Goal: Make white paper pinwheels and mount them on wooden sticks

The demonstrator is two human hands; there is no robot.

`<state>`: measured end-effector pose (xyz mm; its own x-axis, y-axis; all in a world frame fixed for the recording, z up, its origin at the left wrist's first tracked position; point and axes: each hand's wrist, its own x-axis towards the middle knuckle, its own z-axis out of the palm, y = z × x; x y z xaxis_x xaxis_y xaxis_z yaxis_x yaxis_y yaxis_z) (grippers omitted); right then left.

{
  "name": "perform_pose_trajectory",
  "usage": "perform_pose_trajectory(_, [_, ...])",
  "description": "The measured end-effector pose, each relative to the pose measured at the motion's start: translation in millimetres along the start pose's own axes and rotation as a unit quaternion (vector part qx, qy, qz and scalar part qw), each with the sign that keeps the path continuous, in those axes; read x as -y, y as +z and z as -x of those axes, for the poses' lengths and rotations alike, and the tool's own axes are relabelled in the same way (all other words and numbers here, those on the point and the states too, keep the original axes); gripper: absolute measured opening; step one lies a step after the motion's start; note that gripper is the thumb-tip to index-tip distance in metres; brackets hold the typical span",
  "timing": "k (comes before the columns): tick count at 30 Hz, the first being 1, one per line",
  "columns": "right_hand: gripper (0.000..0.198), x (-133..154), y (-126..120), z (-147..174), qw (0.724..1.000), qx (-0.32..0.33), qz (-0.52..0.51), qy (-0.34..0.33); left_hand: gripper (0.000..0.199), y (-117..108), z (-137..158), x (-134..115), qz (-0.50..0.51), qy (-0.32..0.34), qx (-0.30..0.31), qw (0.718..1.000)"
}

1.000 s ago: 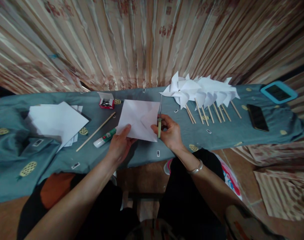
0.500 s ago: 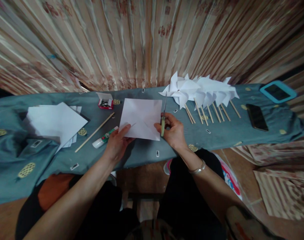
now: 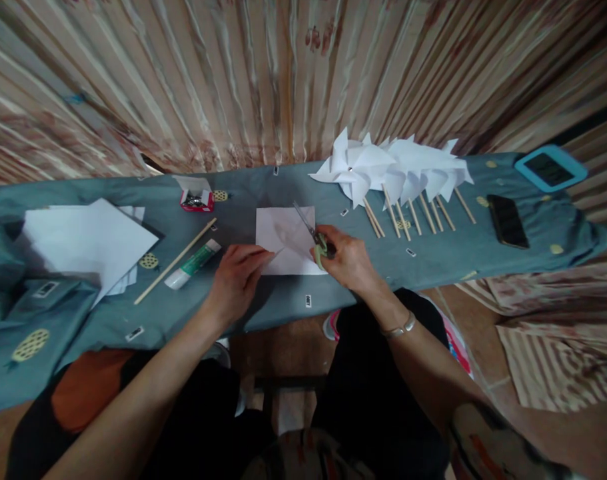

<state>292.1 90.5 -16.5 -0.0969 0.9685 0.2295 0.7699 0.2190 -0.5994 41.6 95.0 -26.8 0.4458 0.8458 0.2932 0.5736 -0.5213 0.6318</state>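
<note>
A square white sheet of paper (image 3: 297,263) with faint creases lies low over the table in front of me. My left hand (image 3: 240,275) is closed in a pinch at its lower left corner, fingertips on the paper. A pair of scissors (image 3: 319,245) with pale green handles is in my right hand (image 3: 344,260), fingers through the loops. Its blades point up and left above the sheet, slightly apart.
Left are stacked white sheets (image 3: 83,233), a wooden stick (image 3: 176,260), a glue tube (image 3: 193,264) and a red box (image 3: 197,200) of small metal pieces. Right are several paper pinwheels (image 3: 363,167) on sticks, a phone (image 3: 507,220) and a blue-framed tablet (image 3: 552,168).
The paper has gone down from a raised, tilted pose. Upright beside its right edge before, the scissors now lean left over it. My left fingers have drawn together. The whole view has shifted slightly.
</note>
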Motion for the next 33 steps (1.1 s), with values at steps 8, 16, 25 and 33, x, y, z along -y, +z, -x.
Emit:
perform_pose_trajectory(8, [0.038,2.0,1.7,3.6,0.998,0.027,0.043,-0.036,0.042,15.0,-3.3,5.9,-0.153,0.026,0.114,0.981])
perform_pose_trajectory(16, [0.036,2.6,2.8,2.6,0.998,0.027,0.039,-0.035,0.043,14.8,-2.7,4.1,-0.173,0.028,0.11,0.978])
perform_pose_trajectory(25, [0.034,7.2,2.4,2.9,0.998,0.032,0.034,-0.03,0.039,12.5,-8.3,-2.5,-0.233,0.05,0.146,0.96])
perform_pose_trajectory(33, [0.035,6.8,4.1,1.2,0.998,0.025,0.041,-0.03,0.036,9.8,-6.2,-5.9,-0.247,0.058,0.156,0.955])
